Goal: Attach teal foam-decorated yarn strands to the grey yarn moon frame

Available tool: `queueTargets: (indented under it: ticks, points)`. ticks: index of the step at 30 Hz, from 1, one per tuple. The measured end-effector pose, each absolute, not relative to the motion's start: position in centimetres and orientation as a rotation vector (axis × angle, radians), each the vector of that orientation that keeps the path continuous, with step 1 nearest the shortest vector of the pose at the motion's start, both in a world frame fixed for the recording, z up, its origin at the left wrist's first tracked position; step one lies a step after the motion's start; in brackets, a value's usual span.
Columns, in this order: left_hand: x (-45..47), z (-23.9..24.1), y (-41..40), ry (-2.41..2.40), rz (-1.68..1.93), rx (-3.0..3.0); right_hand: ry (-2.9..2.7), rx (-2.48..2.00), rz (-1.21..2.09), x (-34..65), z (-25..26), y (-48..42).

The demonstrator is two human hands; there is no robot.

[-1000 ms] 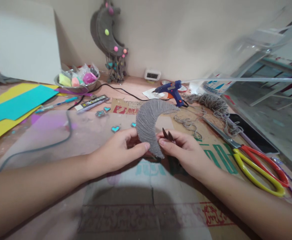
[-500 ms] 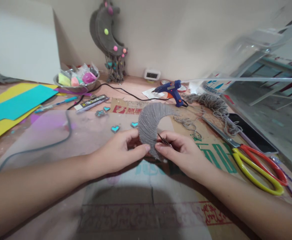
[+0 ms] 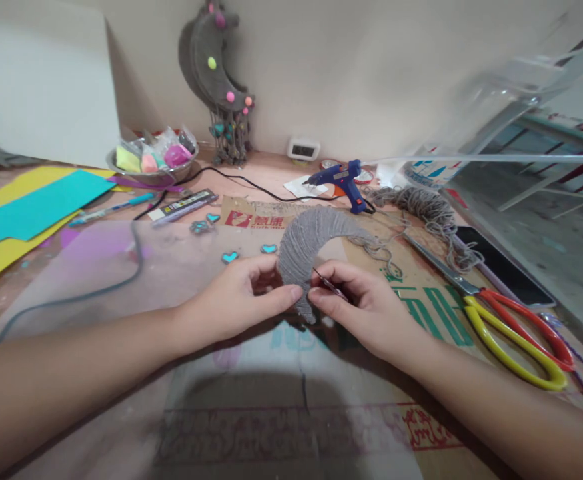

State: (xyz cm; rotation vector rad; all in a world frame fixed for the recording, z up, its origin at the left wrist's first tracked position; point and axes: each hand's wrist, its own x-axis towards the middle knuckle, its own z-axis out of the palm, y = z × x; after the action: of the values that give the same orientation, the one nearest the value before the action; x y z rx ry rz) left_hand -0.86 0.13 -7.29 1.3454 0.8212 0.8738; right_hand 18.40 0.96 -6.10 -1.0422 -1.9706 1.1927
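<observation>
A crescent moon wrapped in grey yarn (image 3: pixel 298 243) is held upright over the cardboard, its upper tip pointing right. My left hand (image 3: pixel 251 290) grips the crescent's lower left side between thumb and fingers. At the inner edge, my right hand (image 3: pixel 356 300) is closed on a thin dark pointed tool (image 3: pixel 327 280), whose kind I cannot make out. The right thumb tip is close to the crescent's lower part. Behind the left hand lie small turquoise hearts with dark rims (image 3: pixel 230 257).
Right of my hands lie scissors (image 3: pixel 516 340), a phone (image 3: pixel 506 267) and grey yarn (image 3: pixel 421 207). A blue glue gun (image 3: pixel 338 177) stands behind, its black cord crossing the table. Farther back are a bowl of clay packets (image 3: pixel 154 175), a small clock (image 3: pixel 304 149) and a decorated moon (image 3: pixel 211 67).
The crescent has turned slightly clockwise; its upper tip now reaches farther right and lower. Both hands keep nearly the same place and grip.
</observation>
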Motion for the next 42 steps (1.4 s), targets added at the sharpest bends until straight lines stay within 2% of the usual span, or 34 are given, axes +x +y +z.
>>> queueTargets:
  ticks: [7, 13, 42]
  points:
    - [-1.0, -7.5, 0.0, 0.952, 0.908, 1.328, -2.321, -0.901, 0.25, 19.9, -6.0, 1.4]
    - [-0.8, -7.6, 0.1, 0.914, 0.964, 1.311, -2.387, -0.829, -0.204, 20.1, -6.3, 1.6]
    - [-0.7, -7.1, 0.1, 0.96, 0.989, 1.384, -2.418, -0.855, -0.226, 19.7, -6.2, 1.6]
